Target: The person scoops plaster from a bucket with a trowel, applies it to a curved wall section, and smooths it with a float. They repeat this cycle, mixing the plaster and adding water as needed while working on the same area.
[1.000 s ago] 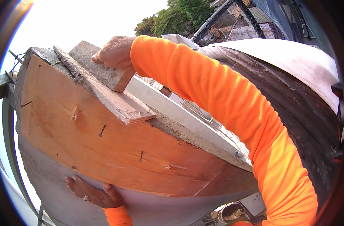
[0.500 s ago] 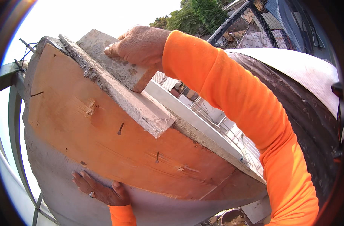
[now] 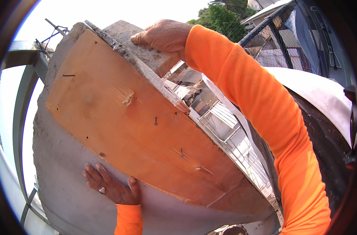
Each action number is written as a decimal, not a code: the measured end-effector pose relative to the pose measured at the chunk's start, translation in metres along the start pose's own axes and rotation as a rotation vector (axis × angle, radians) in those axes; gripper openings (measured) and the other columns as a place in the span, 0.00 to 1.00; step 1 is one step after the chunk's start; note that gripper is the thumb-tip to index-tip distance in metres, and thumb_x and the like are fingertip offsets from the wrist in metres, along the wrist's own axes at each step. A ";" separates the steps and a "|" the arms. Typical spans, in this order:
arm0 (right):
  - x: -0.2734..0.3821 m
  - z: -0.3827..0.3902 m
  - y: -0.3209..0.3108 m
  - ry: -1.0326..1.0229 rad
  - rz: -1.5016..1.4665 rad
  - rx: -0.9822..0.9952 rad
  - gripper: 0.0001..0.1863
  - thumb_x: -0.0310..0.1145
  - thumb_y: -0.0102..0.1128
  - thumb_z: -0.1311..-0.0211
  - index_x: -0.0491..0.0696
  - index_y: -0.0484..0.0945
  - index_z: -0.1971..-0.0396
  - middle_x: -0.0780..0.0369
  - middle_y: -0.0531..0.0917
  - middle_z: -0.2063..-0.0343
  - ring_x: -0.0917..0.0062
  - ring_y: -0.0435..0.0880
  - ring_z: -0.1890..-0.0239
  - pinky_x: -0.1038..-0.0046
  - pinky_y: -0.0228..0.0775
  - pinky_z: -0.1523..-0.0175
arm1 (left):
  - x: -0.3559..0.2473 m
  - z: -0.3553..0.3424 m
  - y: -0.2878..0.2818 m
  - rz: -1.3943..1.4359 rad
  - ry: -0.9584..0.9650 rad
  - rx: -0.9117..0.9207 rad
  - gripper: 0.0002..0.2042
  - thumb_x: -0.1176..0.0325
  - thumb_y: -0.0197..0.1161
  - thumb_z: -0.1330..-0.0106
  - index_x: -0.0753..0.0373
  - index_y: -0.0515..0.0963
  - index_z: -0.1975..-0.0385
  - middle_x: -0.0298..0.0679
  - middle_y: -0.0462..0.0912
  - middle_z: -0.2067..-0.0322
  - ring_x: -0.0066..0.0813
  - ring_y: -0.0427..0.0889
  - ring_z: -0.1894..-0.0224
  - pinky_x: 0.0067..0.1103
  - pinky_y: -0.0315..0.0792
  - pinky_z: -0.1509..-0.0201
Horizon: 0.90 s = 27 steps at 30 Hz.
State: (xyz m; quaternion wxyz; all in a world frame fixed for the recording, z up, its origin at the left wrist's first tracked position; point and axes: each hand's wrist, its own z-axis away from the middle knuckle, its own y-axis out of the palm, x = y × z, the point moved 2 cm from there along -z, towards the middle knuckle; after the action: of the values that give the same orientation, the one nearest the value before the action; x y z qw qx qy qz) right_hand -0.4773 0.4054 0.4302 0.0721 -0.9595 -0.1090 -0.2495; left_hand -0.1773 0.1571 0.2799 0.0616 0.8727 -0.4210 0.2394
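Bright daylight here, and the sky (image 3: 127, 9) is burnt out to plain white! The orange sleeve (image 3: 260, 105) glows, the white sheet (image 3: 313, 88) verges on glare, while the left hand (image 3: 115, 187) sits in softer shade. Nearby detail reads sharp. Dark vignetting rings the view, blue-violet fringing colours the left edge, and the metal frame (image 3: 22, 94) bows with the fisheye.

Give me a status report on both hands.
Right hand gripping stained block. Left hand spread on grey surface. Possible snag: nails jutting from orange panel.
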 end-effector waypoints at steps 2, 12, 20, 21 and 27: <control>0.020 -0.031 0.001 0.153 -0.226 0.100 0.23 0.47 0.64 0.30 0.39 0.85 0.56 0.57 0.88 0.61 0.74 0.88 0.68 0.67 0.87 0.72 | 0.000 0.001 0.001 -0.013 -0.005 0.009 0.44 0.33 0.39 0.26 0.64 0.50 0.22 0.56 0.49 0.22 0.59 0.43 0.20 0.52 0.35 0.21; -0.011 0.062 -0.012 0.031 -0.140 0.110 0.26 0.48 0.62 0.27 0.38 0.81 0.46 0.64 0.86 0.64 0.84 0.84 0.60 0.77 0.80 0.55 | 0.001 0.001 0.001 -0.033 -0.025 0.027 0.44 0.34 0.38 0.25 0.65 0.48 0.22 0.58 0.47 0.22 0.59 0.40 0.19 0.53 0.32 0.21; 0.011 0.010 -0.009 0.035 -0.494 0.169 0.23 0.47 0.63 0.28 0.40 0.82 0.50 0.62 0.88 0.64 0.84 0.86 0.71 0.76 0.83 0.68 | 0.003 0.001 -0.002 0.008 -0.018 0.051 0.43 0.36 0.41 0.25 0.66 0.49 0.22 0.59 0.45 0.22 0.62 0.37 0.20 0.54 0.28 0.21; 0.011 0.013 -0.008 0.045 -0.494 0.164 0.23 0.47 0.63 0.27 0.40 0.82 0.50 0.62 0.88 0.63 0.84 0.86 0.70 0.76 0.83 0.67 | 0.002 0.002 -0.002 0.002 -0.026 0.064 0.43 0.35 0.39 0.25 0.65 0.48 0.22 0.57 0.45 0.22 0.60 0.37 0.19 0.53 0.28 0.21; 0.016 0.043 -0.013 0.100 -0.316 0.028 0.24 0.47 0.66 0.30 0.37 0.84 0.53 0.58 0.85 0.66 0.75 0.86 0.62 0.71 0.81 0.61 | 0.002 0.001 -0.004 -0.022 -0.035 0.066 0.42 0.35 0.35 0.23 0.62 0.47 0.21 0.54 0.44 0.21 0.55 0.36 0.18 0.51 0.26 0.20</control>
State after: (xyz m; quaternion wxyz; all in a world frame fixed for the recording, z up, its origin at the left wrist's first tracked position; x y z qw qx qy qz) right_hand -0.4470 0.4285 0.4017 0.0507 -0.9158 -0.2581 -0.3037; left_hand -0.1728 0.1580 0.2805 0.0282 0.8829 -0.4043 0.2370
